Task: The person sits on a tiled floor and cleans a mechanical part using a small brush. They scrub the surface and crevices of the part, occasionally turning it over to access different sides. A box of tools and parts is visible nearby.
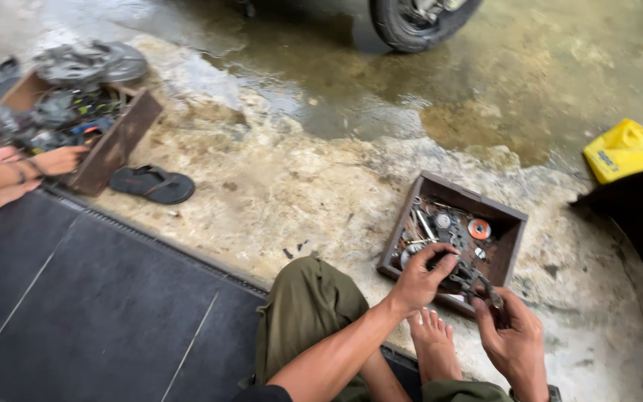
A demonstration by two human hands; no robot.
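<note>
A dark metal tool (476,283) is lying across the near rim of the wooden parts tray (511,246). The left hand (420,281) is pinching its upper end, while the right hand (516,339), at four o'clock, is gripping its lower end. A sandal (152,184) is lying well apart at ten o'clock.

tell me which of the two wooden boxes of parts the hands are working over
The small box on the right, just past the bare foot; both hands are at it. The other box lies far left.
</note>
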